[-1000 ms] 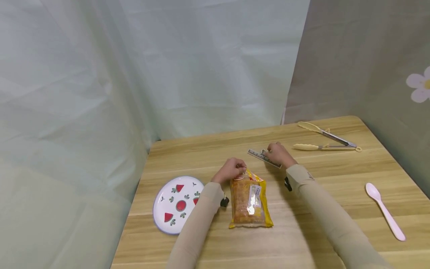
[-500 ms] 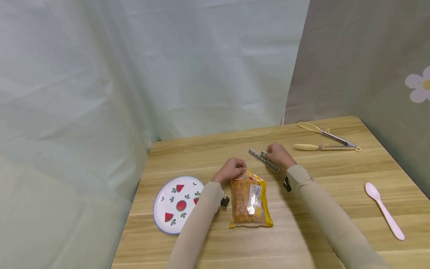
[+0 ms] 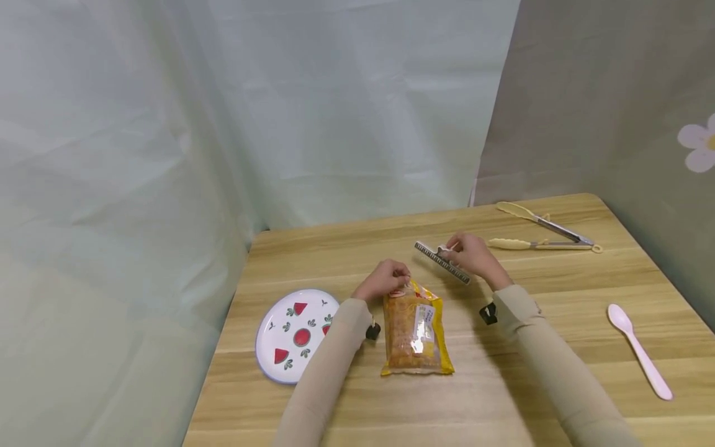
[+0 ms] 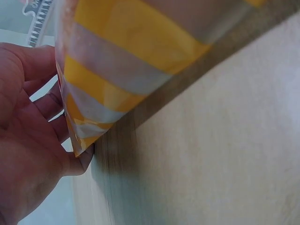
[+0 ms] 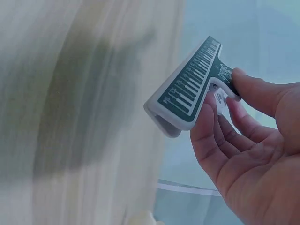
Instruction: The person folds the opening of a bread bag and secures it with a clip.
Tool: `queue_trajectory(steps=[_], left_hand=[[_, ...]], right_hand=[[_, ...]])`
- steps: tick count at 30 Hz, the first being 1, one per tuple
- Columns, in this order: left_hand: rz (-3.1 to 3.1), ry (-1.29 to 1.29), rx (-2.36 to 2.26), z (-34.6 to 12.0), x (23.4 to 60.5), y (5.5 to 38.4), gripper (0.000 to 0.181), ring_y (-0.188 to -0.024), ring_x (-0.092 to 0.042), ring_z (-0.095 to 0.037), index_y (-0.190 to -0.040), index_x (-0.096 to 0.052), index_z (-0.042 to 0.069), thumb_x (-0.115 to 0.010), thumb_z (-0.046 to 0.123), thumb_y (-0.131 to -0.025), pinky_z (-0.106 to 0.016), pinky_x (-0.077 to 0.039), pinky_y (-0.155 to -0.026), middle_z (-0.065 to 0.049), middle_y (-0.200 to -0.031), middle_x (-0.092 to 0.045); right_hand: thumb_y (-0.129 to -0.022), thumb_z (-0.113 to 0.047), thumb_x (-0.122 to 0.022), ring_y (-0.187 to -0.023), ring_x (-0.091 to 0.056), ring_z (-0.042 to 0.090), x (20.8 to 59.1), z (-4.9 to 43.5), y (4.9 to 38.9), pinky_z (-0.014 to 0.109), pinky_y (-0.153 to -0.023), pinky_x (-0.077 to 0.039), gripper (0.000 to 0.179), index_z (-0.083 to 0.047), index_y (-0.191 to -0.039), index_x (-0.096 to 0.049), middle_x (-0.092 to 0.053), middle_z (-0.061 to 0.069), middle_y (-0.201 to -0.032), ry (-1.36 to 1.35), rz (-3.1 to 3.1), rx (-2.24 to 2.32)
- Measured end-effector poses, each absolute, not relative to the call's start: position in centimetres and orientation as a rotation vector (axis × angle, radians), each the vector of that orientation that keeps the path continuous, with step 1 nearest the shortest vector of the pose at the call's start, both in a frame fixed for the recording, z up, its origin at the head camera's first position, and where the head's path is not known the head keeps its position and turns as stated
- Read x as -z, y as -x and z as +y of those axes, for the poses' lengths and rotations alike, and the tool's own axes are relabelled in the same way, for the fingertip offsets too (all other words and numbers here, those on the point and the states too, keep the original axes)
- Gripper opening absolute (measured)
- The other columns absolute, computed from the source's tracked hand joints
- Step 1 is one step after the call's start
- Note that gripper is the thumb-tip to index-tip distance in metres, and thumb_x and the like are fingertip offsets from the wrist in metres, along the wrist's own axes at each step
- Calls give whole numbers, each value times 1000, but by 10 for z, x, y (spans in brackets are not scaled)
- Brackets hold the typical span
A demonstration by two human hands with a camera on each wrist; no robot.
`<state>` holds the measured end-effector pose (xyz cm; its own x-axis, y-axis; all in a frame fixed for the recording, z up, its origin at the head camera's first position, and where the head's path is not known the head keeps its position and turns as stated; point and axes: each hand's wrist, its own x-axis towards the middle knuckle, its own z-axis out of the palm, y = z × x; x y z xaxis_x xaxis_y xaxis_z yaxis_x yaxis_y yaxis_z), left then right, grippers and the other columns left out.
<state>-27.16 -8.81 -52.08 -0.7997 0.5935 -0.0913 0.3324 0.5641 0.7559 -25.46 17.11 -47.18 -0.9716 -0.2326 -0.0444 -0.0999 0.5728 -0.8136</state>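
A yellow bag of food (image 3: 412, 332), part see-through with a white label, lies on the wooden table in the head view. My left hand (image 3: 384, 279) pinches its far top edge between thumb and fingers; the left wrist view shows the striped yellow corner of the bag beside the palm. My right hand (image 3: 473, 256) grips a long sealing clip (image 3: 443, 263) by its handle, to the right of and beyond the bag. In the right wrist view the clip (image 5: 190, 86) has a dark face with white piano-key markings, held between thumb and fingers above the table.
A white plate (image 3: 277, 323) with watermelon pictures sits at the left, partly behind the left sleeve. Tongs (image 3: 558, 245) with cream tips lie spread at the back right. A pink spoon (image 3: 639, 351) rests near the right edge. Curtains hang behind the table.
My right hand has lifted the clip from the tabletop and turned it a little, its wrist shifting right. My left hand stays at the bag's top edge.
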Motion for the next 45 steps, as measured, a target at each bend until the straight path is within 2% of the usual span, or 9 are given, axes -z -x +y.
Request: queue_trajectory(steps=[3, 5, 8, 13, 19, 28, 45], left_hand=[[2461, -770, -1091, -88, 519, 272, 12, -86, -59, -14, -98, -72, 3, -61, 6, -99, -29, -50, -80, -5, -93, -69], [2456, -776, -1091, -88, 519, 272, 12, -86, -59, -15, -98, -72, 2, -61, 5, -99, -28, -50, -79, -6, -93, -69], [2451, -779, -1090, -88, 518, 273, 12, -86, -59, -14, -99, -72, 2, -61, 5, -100, -27, -50, -79, -6, -94, -69], [2440, -800, -1114, -87, 519, 274, 13, -86, -60, -14, -100, -72, 1, -60, 4, -100, -27, -51, -80, -7, -95, -69], [2445, -815, -1116, -88, 518, 273, 12, -86, -60, -14, -99, -72, 2, -60, 5, -100, -27, -50, -80, -7, -94, -69], [2456, -820, -1107, -92, 519, 273, 13, -87, -59, -14, -98, -72, 3, -60, 7, -101, -29, -50, -80, -5, -94, -68], [2459, -753, -1083, -92, 516, 269, 12, -88, -60, -16, -100, -71, 3, -60, 6, -101, -28, -51, -79, -7, -97, -68]], right_hand=[[-98, -7, -65, -76, -68, 31, 464, 174, 249, 42, -69, -59, 39, 18, -124, -51, -67, 30, -97, 301, 2618, 1398], [-98, -5, -65, -75, -67, 30, 461, 175, 244, 45, -71, -59, 40, 20, -125, -51, -67, 28, -96, 321, 2593, 1415], [-96, -4, -66, -74, -66, 28, 456, 177, 235, 46, -72, -58, 34, 20, -119, -58, -69, 24, -93, 366, 2578, 1411], [-94, -6, -70, -73, -64, 25, 456, 179, 222, 42, -69, -57, 26, 16, -109, -66, -70, 18, -89, 388, 2601, 1389], [-91, -6, -72, -71, -58, 21, 467, 177, 213, 32, -63, -51, 22, 13, -102, -68, -67, 13, -84, 373, 2629, 1362], [-92, -9, -72, -70, -57, 19, 485, 172, 207, 32, -63, -48, 15, 6, -94, -71, -66, 9, -79, 384, 2665, 1362], [-91, -2, -71, -66, -54, 17, 503, 174, 206, 31, -62, -46, 9, 3, -83, -70, -66, 6, -74, 445, 2723, 1394]])
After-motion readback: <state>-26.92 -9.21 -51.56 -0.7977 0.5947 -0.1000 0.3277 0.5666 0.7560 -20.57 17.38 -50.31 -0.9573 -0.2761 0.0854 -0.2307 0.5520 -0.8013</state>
